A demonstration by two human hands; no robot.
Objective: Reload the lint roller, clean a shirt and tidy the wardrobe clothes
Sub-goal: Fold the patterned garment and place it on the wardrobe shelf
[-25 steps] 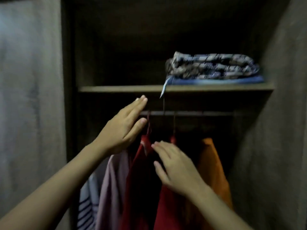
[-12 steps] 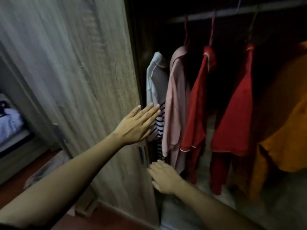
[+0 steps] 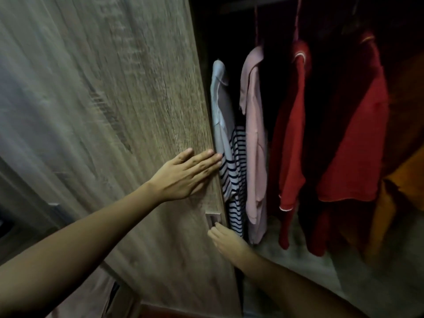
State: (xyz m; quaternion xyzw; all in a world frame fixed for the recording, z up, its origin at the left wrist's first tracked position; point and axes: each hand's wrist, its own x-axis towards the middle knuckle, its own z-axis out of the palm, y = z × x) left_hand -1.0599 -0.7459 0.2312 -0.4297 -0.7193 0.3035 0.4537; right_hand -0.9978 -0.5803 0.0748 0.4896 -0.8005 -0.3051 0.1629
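1. your left hand (image 3: 188,174) lies flat on the wardrobe door (image 3: 114,111), fingers straight and together, with the tips at the door's edge.
2. your right hand (image 3: 226,237) is at the recessed handle (image 3: 213,220). the fingertips reach it, but i cannot tell whether they hook into it or only touch.
3. the clothes hang inside the wardrobe: a striped shirt (image 3: 231,161) nearest the door, then a pink garment (image 3: 254,134), two red garments (image 3: 291,134) and an orange garment (image 3: 401,203) at far right. the lint roller is not in view.
4. risk: the striped shirt hangs right against the door edge. if the door travels across the opening, the cloth could be trapped, and your left fingertips with it.
5. risk: a flat palm has no real hold, so it may slide on the door face and leave the handle hand to do all the work.
6. writing: no brand, label or lettering can be read. the picture is dim and blurred.
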